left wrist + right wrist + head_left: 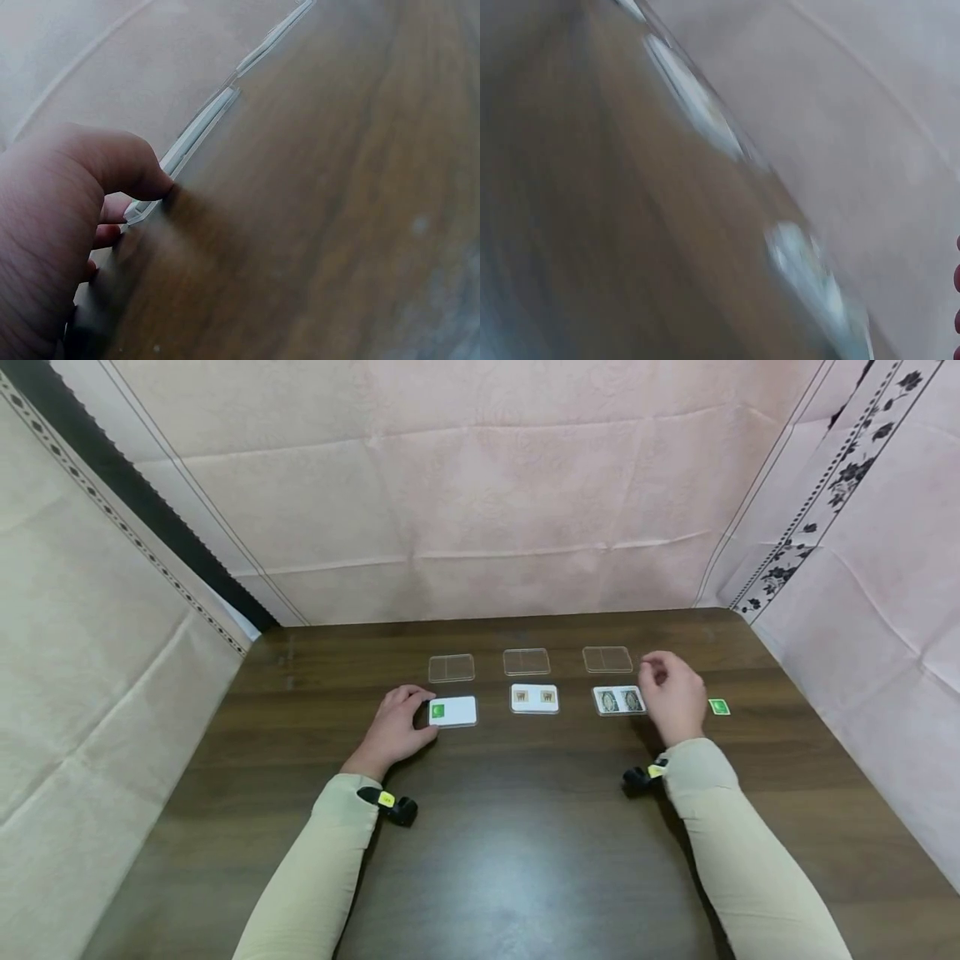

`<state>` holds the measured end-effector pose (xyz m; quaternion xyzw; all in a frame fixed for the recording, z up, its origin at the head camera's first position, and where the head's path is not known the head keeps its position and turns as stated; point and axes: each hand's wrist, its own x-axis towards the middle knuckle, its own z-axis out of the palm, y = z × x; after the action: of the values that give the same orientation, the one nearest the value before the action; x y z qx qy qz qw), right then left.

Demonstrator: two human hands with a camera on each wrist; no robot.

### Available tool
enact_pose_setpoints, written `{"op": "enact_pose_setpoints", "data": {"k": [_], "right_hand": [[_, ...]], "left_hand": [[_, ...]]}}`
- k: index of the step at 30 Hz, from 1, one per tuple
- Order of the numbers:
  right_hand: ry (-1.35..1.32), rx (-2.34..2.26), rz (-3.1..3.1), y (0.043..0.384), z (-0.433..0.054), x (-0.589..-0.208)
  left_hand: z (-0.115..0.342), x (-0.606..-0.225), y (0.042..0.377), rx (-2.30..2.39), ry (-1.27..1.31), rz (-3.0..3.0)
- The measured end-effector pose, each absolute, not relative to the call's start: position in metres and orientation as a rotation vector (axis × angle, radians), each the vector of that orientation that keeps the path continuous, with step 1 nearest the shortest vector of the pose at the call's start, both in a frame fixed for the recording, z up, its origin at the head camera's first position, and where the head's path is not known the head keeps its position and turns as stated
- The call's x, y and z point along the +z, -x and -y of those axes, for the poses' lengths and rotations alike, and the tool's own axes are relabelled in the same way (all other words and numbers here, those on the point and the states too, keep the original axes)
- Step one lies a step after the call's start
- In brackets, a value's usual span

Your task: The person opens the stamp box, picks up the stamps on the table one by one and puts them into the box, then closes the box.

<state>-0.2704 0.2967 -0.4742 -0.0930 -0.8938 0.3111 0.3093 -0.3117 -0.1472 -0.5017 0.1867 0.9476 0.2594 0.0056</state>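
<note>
My left hand [397, 727] holds the left end of a shallow clear plastic case [187, 142] between thumb and fingers. The case has a white surface bearing one green square tile [438, 711] on its left half. To its right lie a case [535, 699] with two brown-pictured squares and another case [619, 700] with two dark oval-patterned squares. My right hand [673, 697] is just right of that last case, its fingers loosely bent, with nothing visible in them. Only fingertips [958, 279] enter the right wrist view, which is blurred.
Three clear empty lids or trays lie in a row behind the cases: left [452, 668], middle [527, 662] and right [607, 659]. A loose green square tile [719, 707] lies right of my right hand. Pale cloth [480, 510] hangs beyond the brown table [510, 827].
</note>
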Motion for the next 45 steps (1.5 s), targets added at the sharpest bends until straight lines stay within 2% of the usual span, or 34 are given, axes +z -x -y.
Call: {"op": "enact_pose_setpoints", "data": {"k": [7,15,26,45], "right_hand": [[0.450,0.677,2.487,0.255,-0.352,-0.488],[0.629,0.566,2.701,0.236,-0.384,-0.491],[0.691,0.530,2.808,0.225,-0.390,-0.490],[0.689,0.776,2.728,0.224,-0.399,-0.491]], "left_hand": [[0.147,-0.501,0.310,0.804,-0.581,-2.970],[0.147,-0.502,0.312,0.801,-0.585,-2.971],[0.147,-0.500,0.310,0.808,-0.571,-2.963],[0.146,-0.500,0.310,0.802,-0.565,-2.966]]}}
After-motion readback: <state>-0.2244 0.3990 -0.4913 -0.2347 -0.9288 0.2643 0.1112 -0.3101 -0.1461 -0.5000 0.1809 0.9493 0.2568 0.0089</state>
